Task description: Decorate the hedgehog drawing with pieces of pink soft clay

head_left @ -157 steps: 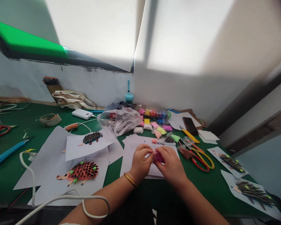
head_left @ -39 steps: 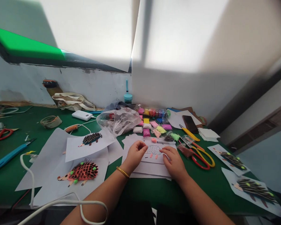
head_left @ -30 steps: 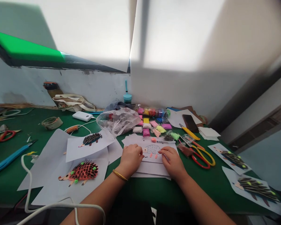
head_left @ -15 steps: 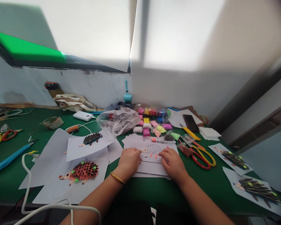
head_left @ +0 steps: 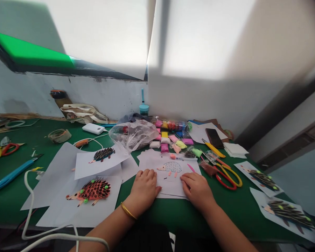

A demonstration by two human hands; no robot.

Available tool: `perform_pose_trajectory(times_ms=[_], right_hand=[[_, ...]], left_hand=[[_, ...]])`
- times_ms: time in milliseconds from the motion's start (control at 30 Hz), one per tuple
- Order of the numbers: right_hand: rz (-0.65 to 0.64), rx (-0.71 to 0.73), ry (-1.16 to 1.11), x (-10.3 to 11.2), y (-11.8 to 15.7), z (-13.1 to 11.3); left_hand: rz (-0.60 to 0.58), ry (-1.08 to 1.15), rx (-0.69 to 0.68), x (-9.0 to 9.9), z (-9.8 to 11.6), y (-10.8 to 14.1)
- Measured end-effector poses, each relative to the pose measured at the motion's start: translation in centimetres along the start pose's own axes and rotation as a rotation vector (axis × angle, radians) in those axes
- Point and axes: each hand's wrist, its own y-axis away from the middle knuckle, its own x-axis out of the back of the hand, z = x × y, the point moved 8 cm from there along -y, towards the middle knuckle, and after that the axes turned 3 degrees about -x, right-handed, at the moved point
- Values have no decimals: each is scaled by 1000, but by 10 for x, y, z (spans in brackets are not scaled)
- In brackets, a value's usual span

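Note:
Between my hands lies a white sheet with an outlined hedgehog drawing. Its snout looks peach, and two pink clay legs sit below the body. Small dark bits rest on the paper under the drawing. My left hand lies palm down on the left edge of the sheet, holding nothing, fingers stretched forward. On the right edge my right hand rests with fingers extended and nothing visible in it; its palm is hidden. A pink modelling tool lies just beyond its fingertips.
Several coloured clay packets and a plastic bag stand behind the sheet. Scissors, a yellow cutter and a phone lie right. Finished hedgehog pictures lie on both sides. A white cable crosses the left front.
Both hands have drawn back from the drawing towards me, the left lying flatter now. The hedgehog's snout and the pink tool have come into fuller view.

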Motion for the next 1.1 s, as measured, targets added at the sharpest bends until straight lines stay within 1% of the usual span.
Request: perform_pose_trajectory(times_ms=[167, 267, 433, 667, 733, 800, 900, 967, 1100], right_hand=[[23, -10, 20, 2, 1, 3], [19, -37, 13, 4, 2, 6], [2, -43, 0, 5, 1, 5], [19, -41, 31, 7, 0, 3], [26, -20, 39, 8, -1, -3], [11, 24, 33, 8, -3, -14], [-51, 104, 4, 2, -6, -35], [-88, 127, 6, -3, -8, -46], [-120, 131, -1, -11, -10, -54]], left_hand=[[23, 38, 38, 3, -4, 3], [40, 70, 37, 3, 0, 5], [54, 126, 26, -4, 5, 7], [-8, 164, -11, -15, 7, 4], [-15, 171, -11, -16, 7, 4], [-12, 175, -9, -17, 7, 4], [-4, 175, -6, -18, 7, 5], [5, 175, -7, -18, 7, 5], [18, 177, -16, -18, 7, 6]])
